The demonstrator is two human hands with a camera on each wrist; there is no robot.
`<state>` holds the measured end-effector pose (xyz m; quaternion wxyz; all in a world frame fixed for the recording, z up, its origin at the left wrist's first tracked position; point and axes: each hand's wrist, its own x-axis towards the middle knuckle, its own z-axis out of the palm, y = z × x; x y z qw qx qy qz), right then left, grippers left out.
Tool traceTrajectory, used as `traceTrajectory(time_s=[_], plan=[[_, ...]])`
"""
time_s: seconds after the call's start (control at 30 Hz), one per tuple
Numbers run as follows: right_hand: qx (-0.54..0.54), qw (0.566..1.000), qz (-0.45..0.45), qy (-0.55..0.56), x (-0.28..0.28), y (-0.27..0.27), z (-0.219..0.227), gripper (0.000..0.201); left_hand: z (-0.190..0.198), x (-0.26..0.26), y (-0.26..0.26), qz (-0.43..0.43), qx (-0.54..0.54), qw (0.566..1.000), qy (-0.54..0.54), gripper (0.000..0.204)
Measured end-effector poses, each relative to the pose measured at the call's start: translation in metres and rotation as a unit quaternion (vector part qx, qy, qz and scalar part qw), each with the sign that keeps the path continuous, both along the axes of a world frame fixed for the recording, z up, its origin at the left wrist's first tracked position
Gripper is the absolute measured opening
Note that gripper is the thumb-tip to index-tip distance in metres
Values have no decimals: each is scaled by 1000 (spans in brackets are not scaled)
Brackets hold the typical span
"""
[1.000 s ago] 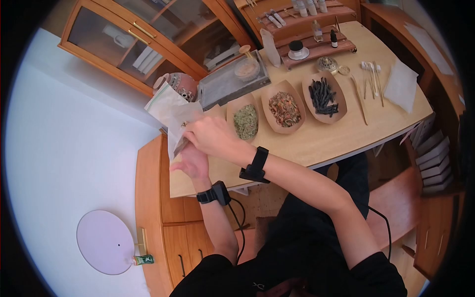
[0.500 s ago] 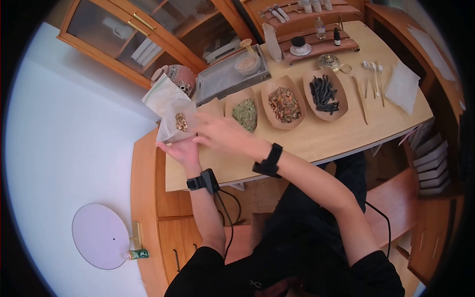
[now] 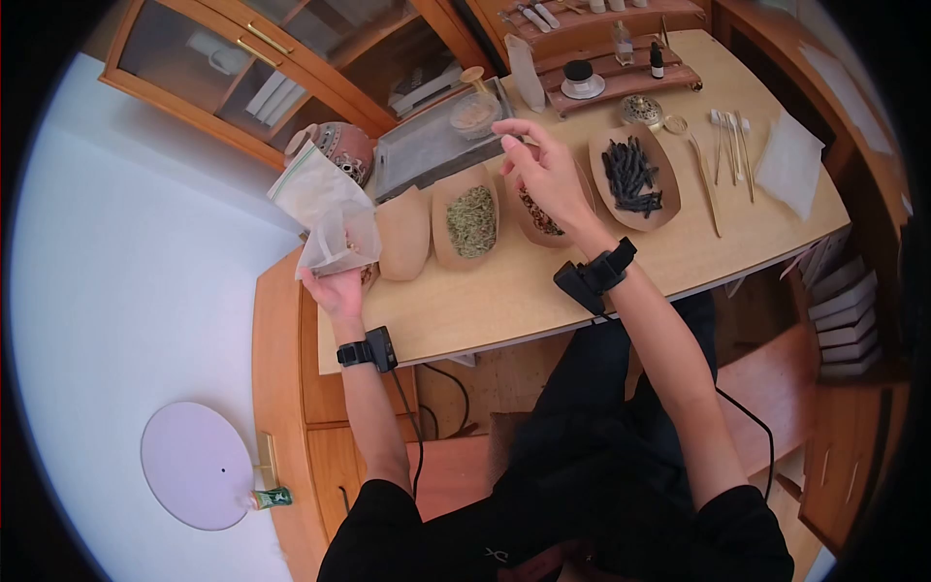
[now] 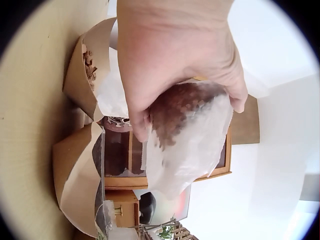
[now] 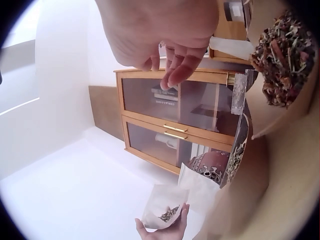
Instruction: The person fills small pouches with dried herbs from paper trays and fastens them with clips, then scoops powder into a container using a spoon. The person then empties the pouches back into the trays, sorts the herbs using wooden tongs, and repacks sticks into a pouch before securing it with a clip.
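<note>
My left hand (image 3: 339, 293) grips a small translucent white pouch (image 4: 192, 150) at its base, thumb on one side and fingers on the other. Brown dried pieces show through the pouch's lower part. Over the paper tray of mixed dried petals (image 5: 285, 57), my right hand (image 3: 555, 179) is raised with loosely bent fingers and nothing in it. Partly behind the pouch lies a white zip bag (image 3: 315, 186). A paper tray with brown chips (image 4: 90, 65) sits beside the left hand, mostly hidden in the head view.
Beside the pouch stands a bare paper tray (image 3: 403, 238), then one of green dried herb (image 3: 472, 221). Dark sticks fill another tray (image 3: 635, 175). Behind are a grey tray (image 3: 417, 150), a pink patterned pot (image 3: 341, 147) and a wooden rack (image 3: 621, 89). Thin tools (image 3: 705, 184) lie rightward.
My right hand has left the pouch and swung right, over the petal tray. The left hand, still holding the pouch, has shifted slightly left and tipped it; the bare tray now shows.
</note>
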<state>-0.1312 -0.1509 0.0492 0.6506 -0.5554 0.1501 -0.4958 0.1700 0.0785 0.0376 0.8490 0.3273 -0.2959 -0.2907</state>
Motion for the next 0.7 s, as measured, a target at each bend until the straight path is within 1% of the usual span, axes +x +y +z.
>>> traceTrajectory(time_s=[0.07,0.1,0.13,0.17,0.23,0.27,0.33,0.37,0.47,0.7], plan=[[-10,1000,-19,-21,-2,-4,-4,22,0,2,0,-20,7,1000,-1,87],[5,998,-13,-58,-5,-7,-7,22,-1,4,-1,-20,8,1000,-2,87],[20,995,-8,-96,-9,-8,-7,21,-3,6,-3,-10,10,1000,-5,87],[21,995,-7,-96,-13,-10,-7,21,-4,8,-3,0,13,1000,-7,87],[46,988,-25,-147,-22,-15,-9,21,-6,9,-4,6,26,999,-22,87],[49,988,-26,-147,-28,-19,-11,21,-7,8,-5,12,36,999,-35,87],[60,976,-23,-207,-37,-27,-14,22,-7,9,-7,8,49,998,-45,86],[64,976,-40,-206,-40,-30,-15,24,-8,11,-8,4,58,997,-54,86],[75,970,-37,-227,-48,-36,-21,26,-8,14,-9,-7,88,994,-62,85],[79,970,-43,-227,-49,-35,-21,28,-15,22,-16,1,118,990,-81,81]])
